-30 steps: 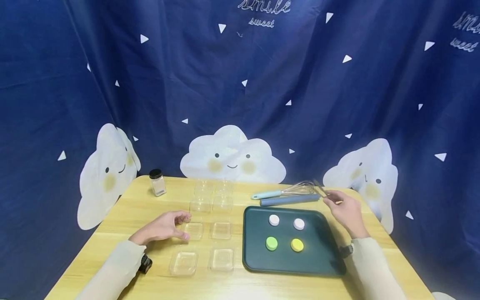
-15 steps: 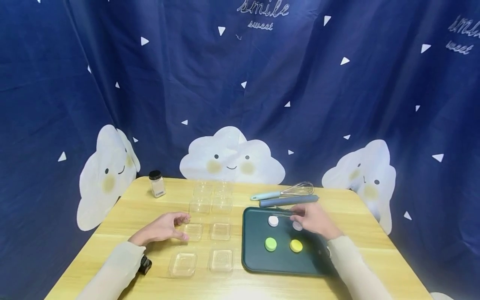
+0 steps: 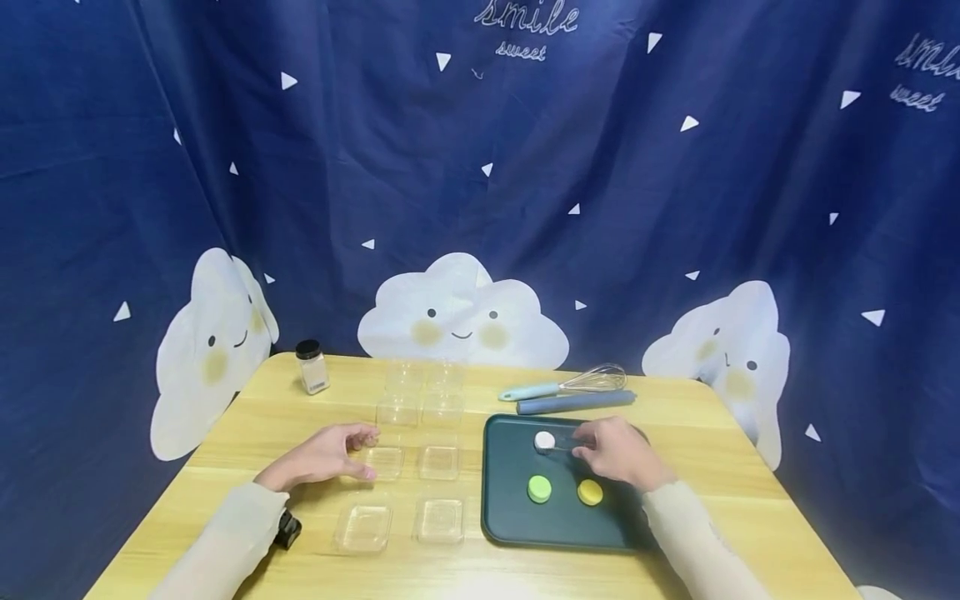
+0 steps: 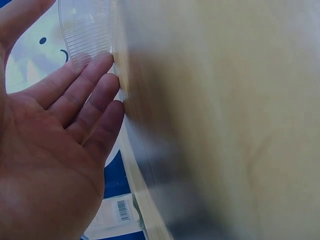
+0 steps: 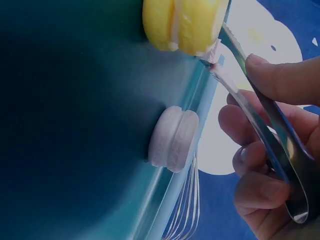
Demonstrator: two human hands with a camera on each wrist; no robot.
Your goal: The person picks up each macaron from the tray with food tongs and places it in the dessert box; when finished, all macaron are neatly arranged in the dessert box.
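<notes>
My right hand (image 3: 618, 450) is over the dark green tray (image 3: 517, 529), holding metal tongs (image 5: 272, 132) between thumb and fingers. The tongs' tips are at the left white macaron (image 3: 544, 442); whether they grip it is hard to tell, as the yellow macaron (image 5: 187, 22) partly covers that spot in the right wrist view. Another pale macaron (image 5: 174, 140) sits on the tray, hidden behind the hand in the head view. A green macaron (image 3: 539, 489) lies front left on it. My left hand (image 3: 326, 457), fingers relaxed, rests beside a clear plastic container (image 3: 386, 462).
More clear plastic containers (image 3: 440, 521) stand in rows left of the tray. A whisk (image 3: 532, 390) and a blue-grey rolling pin (image 3: 573, 403) lie behind the tray. A black-lidded jar (image 3: 313, 368) stands at the back left. A dark blue curtain (image 3: 480, 183) hangs behind the table.
My right hand has carried the tongs leftward from beyond the tray's back right corner to over the tray, with their tips now at the left white macaron. My left hand stays put.
</notes>
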